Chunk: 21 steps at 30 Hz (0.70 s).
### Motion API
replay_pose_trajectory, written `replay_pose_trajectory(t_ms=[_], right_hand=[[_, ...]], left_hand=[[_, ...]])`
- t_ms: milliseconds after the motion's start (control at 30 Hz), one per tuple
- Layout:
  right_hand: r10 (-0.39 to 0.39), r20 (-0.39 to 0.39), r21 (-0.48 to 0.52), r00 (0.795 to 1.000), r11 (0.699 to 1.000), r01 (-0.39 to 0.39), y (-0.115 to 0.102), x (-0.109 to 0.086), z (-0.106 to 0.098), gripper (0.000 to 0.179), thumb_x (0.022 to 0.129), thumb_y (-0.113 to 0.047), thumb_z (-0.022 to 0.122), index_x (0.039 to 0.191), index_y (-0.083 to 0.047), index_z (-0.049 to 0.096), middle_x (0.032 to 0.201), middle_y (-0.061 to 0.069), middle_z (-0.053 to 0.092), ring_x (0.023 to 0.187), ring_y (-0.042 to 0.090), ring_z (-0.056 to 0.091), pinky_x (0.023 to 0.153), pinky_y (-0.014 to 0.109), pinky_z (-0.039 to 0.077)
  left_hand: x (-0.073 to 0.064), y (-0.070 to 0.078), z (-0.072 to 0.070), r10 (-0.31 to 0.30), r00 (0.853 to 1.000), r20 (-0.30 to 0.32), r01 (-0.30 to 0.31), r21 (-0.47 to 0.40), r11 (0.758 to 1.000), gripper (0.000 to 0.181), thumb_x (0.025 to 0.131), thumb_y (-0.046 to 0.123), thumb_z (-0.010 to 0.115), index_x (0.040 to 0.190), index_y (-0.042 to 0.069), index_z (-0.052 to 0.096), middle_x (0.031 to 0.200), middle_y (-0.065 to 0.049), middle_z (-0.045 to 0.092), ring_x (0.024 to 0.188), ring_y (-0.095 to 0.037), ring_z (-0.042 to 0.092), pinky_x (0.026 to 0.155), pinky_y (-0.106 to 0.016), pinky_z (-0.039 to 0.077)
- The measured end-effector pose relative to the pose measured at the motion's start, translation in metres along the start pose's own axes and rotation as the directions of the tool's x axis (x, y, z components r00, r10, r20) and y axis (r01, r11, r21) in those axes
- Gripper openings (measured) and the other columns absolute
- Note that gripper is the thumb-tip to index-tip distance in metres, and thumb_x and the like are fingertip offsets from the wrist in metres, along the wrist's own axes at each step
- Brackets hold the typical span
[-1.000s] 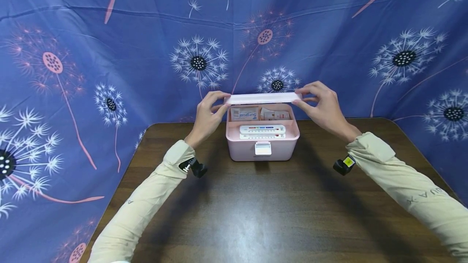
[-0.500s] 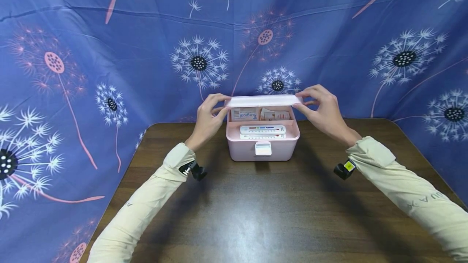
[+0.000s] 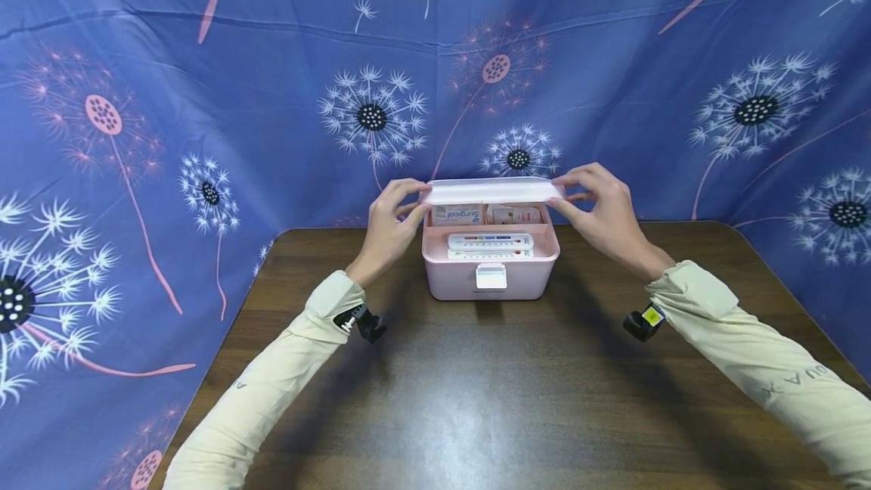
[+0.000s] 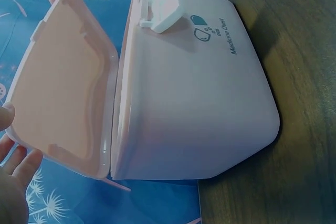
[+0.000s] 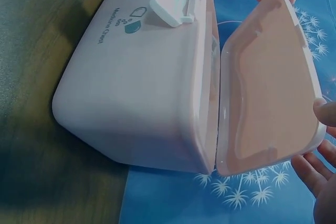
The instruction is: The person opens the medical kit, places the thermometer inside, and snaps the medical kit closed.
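A pale pink medicine chest [image 3: 445, 280] stands on the table with its lid [image 3: 494, 190] raised and tilted. My left hand [image 3: 388, 225] pinches the lid's left corner, thumb on one face and fingers on the other. At the opposite corner my right hand [image 3: 608, 212] grips the lid the same way. In the left wrist view the lid's inner face [image 4: 63, 93] shows above the chest's opening. A white latch [image 3: 491, 276] sticks out at the chest's front. Inside lie white thermometer-like strips [image 3: 490, 241], a packet marked "Surgical" [image 3: 457, 215] and more packets [image 3: 513, 215].
The dark wooden table [image 3: 449, 384] spreads in front of the chest. A blue cloth with dandelion prints [image 3: 272, 97] hangs close behind it. Each wrist carries a black camera, such as the left one [image 3: 370, 324].
The lid has swung a little forward and down, and its white edge band looks broader. Both hands have moved slightly down with it. The chest and its contents stay put.
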State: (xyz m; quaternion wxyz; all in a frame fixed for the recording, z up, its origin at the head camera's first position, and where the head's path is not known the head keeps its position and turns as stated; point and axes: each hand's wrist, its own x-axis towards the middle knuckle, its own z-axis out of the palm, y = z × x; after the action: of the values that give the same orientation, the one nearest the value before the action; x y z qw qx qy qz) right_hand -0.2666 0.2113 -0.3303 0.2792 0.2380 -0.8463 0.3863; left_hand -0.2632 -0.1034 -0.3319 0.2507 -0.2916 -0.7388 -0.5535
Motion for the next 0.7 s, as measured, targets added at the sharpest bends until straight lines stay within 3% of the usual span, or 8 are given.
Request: replay_pose_trajectory(t_ms=[367,700], right_hand=[[0.009,-0.015,0.014,1.000,1.000,-0.009,-0.0009,-0.0056,0.0019,0.028,0.078,-0.005,0.077,0.103,0.003,0.069,0.102,0.009,0.060,0.096,0.022,0.057,0.075,0.017,0.054],[-0.011,-0.043,0.021,0.999,1.000,0.012,0.0015,-0.0096,0.0057,0.029,0.075,-0.001,0.078,0.102,0.004,0.069,0.101,0.007,0.060,0.091,0.015,0.057,0.074,0.018,0.054]], left_hand=[[-0.0045,0.0020,-0.0004,0.000,1.000,0.011,0.000,-0.017,1.000,0.022,0.082,-0.015,0.063,0.104,-0.015,0.062,0.110,-0.029,0.055,0.107,-0.038,0.055,0.087,-0.046,0.053],[-0.0081,0.0037,-0.0004,-0.048,0.999,0.011,0.048,-0.011,0.999,0.023,0.081,-0.016,0.062,0.104,-0.013,0.063,0.112,-0.027,0.055,0.109,-0.036,0.055,0.088,-0.040,0.053]])
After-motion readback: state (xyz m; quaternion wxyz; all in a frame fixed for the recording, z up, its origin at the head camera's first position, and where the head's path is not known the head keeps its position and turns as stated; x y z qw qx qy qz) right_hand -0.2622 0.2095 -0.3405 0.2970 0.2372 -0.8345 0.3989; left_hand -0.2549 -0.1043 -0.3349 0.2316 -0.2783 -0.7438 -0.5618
